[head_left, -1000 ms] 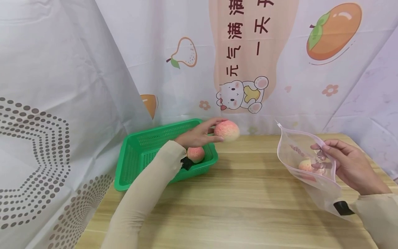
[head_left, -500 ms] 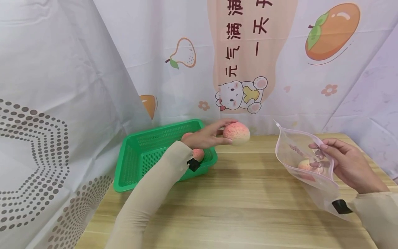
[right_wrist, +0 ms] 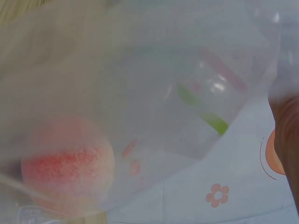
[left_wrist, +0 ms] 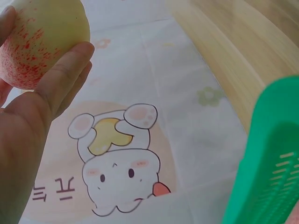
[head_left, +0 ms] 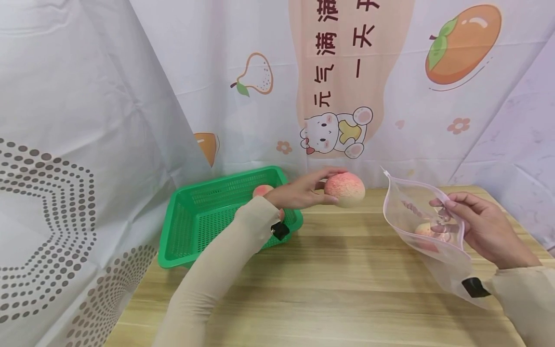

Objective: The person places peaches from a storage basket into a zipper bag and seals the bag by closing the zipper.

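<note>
My left hand (head_left: 305, 189) holds a pink and cream peach (head_left: 347, 189) between thumb and fingers, in the air just right of the green basket. The left wrist view shows the same peach (left_wrist: 44, 42), its cream side speckled red. At the right, my right hand (head_left: 490, 229) pinches the rim of a clear zip bag (head_left: 401, 219), whose mouth gapes toward the left. Inside the bag lies another peach (head_left: 426, 230); through the cloudy film it also shows as a peach (right_wrist: 70, 168) in the right wrist view.
On the left of the wooden table (head_left: 329, 289) stands a green basket (head_left: 182, 221). A peach (head_left: 262, 190) sits at its right end, and another behind the left wrist is mostly hidden. A printed curtain (head_left: 260, 120) hangs along the table's back edge.
My left hand has carried the peach rightward, away from the basket and closer to the bag. A peach in the basket has come into sight behind it. The right hand and bag stay nearly still.
</note>
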`<state>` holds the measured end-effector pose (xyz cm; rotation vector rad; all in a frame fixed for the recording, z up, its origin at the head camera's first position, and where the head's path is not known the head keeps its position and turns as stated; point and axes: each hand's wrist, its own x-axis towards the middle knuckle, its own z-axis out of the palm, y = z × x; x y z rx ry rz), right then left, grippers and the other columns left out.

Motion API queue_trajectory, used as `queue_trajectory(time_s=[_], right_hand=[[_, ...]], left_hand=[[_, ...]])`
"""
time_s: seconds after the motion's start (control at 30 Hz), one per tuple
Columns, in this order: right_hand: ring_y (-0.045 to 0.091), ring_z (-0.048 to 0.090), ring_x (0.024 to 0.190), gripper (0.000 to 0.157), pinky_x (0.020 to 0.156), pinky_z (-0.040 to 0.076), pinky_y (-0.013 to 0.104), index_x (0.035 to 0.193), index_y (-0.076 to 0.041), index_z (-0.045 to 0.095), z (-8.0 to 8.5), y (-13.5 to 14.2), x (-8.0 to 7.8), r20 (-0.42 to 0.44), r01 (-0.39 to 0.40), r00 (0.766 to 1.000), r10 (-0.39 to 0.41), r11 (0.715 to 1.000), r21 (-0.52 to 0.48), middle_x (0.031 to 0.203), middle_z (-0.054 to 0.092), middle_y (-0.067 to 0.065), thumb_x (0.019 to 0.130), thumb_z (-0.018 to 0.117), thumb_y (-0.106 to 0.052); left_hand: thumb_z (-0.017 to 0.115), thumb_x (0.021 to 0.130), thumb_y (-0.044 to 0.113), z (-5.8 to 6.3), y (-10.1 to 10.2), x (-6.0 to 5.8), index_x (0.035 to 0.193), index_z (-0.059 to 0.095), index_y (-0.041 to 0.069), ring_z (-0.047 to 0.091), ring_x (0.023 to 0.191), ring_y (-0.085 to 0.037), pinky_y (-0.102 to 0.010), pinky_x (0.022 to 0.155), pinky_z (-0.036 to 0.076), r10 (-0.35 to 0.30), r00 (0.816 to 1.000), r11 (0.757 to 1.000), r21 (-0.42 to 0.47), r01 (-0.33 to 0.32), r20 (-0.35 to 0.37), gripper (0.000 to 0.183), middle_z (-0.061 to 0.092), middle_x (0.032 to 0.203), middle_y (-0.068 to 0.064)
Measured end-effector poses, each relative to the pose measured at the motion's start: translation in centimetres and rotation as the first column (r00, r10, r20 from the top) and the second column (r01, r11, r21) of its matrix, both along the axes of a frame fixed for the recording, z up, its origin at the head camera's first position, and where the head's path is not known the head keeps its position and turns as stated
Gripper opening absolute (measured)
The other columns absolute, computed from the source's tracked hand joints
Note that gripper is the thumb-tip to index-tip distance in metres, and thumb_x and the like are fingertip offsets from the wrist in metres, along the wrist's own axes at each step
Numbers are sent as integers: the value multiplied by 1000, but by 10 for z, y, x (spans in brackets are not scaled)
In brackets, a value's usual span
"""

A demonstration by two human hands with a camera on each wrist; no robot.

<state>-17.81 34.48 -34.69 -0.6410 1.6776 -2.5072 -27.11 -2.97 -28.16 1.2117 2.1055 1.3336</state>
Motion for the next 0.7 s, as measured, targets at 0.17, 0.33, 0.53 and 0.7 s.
queue_trajectory(time_s=[0.17, 0.33, 0.53, 0.7], right_hand=[[22, 69, 84, 33, 71, 59, 41, 106, 5, 64, -1, -1, 0, 0, -7, 1000, 7, 1000, -10, 112, 69, 11, 104, 32, 11], [26, 71, 81, 34, 71, 59, 41, 107, 4, 65, -1, -1, 0, 6, -17, 1000, 17, 1000, -17, 113, 70, 11, 105, 32, 10], [23, 69, 83, 34, 71, 59, 41, 108, 4, 65, -1, -3, 0, -1, -18, 1000, 18, 1000, -10, 113, 70, 11, 105, 32, 10], [21, 68, 87, 35, 72, 59, 42, 109, 4, 65, -1, -3, 0, -10, -31, 999, 31, 999, -12, 115, 69, 11, 105, 31, 10]], left_hand=[[69, 95, 8, 4, 7, 3, 153, 34, 14, 50, 130, -21, -28, 98, 49, -11, 1000, 1000, -15, 11, -6, 68, 43, 147, -4], [68, 95, 7, 5, 14, 5, 152, 34, 14, 52, 127, -20, -28, 96, 50, -33, 999, 999, -15, 33, -2, 67, 43, 146, -4], [68, 94, 4, 6, 23, 7, 150, 36, 12, 53, 125, -16, -27, 97, 49, -69, 998, 998, 9, 69, 3, 65, 44, 145, -3], [69, 93, 2, 6, 33, 9, 149, 36, 8, 52, 124, -14, -26, 99, 47, -114, 993, 993, 35, 114, -26, 65, 45, 144, -5]])
